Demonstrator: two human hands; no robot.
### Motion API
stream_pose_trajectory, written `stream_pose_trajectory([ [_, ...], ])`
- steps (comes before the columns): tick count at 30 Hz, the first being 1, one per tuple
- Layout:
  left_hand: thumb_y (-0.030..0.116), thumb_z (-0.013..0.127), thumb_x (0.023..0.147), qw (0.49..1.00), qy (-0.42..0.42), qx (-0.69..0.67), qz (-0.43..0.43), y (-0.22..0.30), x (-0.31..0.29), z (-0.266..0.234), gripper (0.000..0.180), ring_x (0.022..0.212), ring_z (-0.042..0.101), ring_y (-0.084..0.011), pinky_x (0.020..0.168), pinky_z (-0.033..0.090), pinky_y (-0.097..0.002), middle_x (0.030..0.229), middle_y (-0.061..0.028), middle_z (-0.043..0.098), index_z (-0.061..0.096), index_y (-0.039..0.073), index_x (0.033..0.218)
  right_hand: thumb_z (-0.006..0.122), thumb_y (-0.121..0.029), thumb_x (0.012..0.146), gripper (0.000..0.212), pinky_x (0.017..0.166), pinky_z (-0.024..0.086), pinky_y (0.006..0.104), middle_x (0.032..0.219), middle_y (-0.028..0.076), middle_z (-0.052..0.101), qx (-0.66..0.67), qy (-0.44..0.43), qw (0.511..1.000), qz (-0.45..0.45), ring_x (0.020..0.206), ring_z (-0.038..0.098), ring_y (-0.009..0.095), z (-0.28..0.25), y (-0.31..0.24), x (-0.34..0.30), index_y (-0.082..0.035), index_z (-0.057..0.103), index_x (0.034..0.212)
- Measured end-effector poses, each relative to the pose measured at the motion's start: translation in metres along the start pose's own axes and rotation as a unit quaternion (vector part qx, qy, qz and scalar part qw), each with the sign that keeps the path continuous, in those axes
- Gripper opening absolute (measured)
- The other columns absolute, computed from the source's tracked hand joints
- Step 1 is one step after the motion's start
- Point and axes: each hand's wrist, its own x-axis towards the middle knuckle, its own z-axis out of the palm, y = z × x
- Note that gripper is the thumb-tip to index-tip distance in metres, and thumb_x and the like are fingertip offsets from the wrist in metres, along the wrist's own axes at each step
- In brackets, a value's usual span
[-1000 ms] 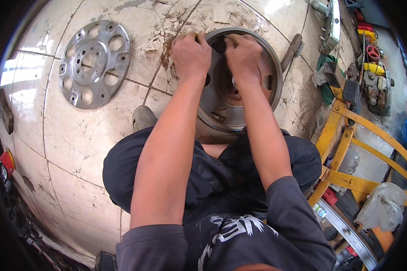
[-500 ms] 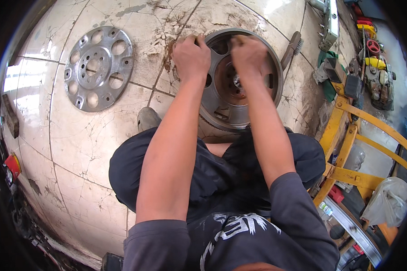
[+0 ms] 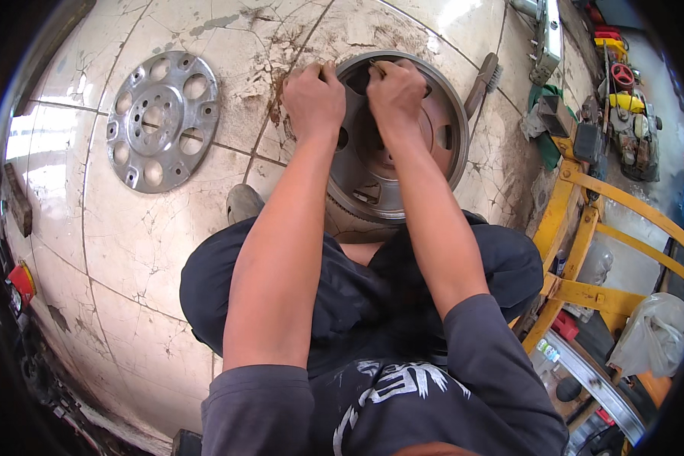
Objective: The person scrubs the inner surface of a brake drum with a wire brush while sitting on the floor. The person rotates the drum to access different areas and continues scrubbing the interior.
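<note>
A round metal flywheel [image 3: 452, 87] with a toothed edge and large openings lies on the tiled floor in front of my legs. My left hand [image 3: 314, 99] is curled over its upper left rim, with the fingertips partly hidden. Above the flywheel's upper face is my right hand [image 3: 397, 95], its fingers pressed together at the tips near an upper opening. Whatever they pinch is too small and covered to make out. To the left, apart from both hands, a flat silver disc plate [image 3: 176, 156] with round holes rests on the floor.
A wire brush [image 3: 482, 85] with a wooden handle lies close to the flywheel's right rim. A yellow metal frame [image 3: 600, 298] stands at the right, with a plastic bag [image 3: 653, 334] beside it. Along the left edge lies a dark block [image 3: 17, 199].
My right hand has moved left and slightly up across the flywheel, from its centre right toward the upper opening. My left hand stays at the rim. The whole view has shifted slightly.
</note>
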Motion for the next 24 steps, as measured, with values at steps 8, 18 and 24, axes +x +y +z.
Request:
stream_pose_trajectory([
  [8, 0.027, 0.064, 0.098, 1.000, -0.004, 0.010, -0.003, -0.002, -0.003, 0.001, 0.031, 0.100, 0.067, -0.0414, 0.092, 0.051, -0.0501, 0.104, -0.0239, 0.073, 0.078, -0.001, 0.099, 0.081, -0.021, 0.084, 0.015, 0.080, 0.056, 0.0461, 0.082, 0.021, 0.073, -0.013, 0.030, 0.999, -0.025, 0.079, 0.072, 0.039, 0.007, -0.003, -0.004, -0.008, 0.083, 0.092],
  [18, 0.027, 0.066, 0.097, 1.000, 0.003, 0.005, -0.004, -0.001, -0.002, 0.002, 0.032, 0.100, 0.068, -0.0422, 0.092, 0.052, -0.0501, 0.103, -0.0249, 0.073, 0.079, -0.002, 0.101, 0.081, -0.020, 0.083, 0.015, 0.078, 0.056, 0.0456, 0.083, 0.020, 0.072, 0.002, 0.005, 1.000, -0.002, 0.080, 0.071, 0.037, -0.004, 0.008, 0.002, -0.007, 0.083, 0.090],
  [24, 0.027, 0.065, 0.097, 1.000, 0.004, -0.004, 0.007, -0.004, 0.000, 0.000, 0.032, 0.099, 0.069, -0.0420, 0.092, 0.053, -0.0493, 0.102, -0.0244, 0.073, 0.079, -0.002, 0.101, 0.079, -0.017, 0.084, 0.014, 0.078, 0.055, 0.0479, 0.083, 0.022, 0.072, 0.005, -0.001, 0.996, 0.090, 0.081, 0.070, 0.040, -0.021, 0.055, 0.005, -0.005, 0.082, 0.091],
])
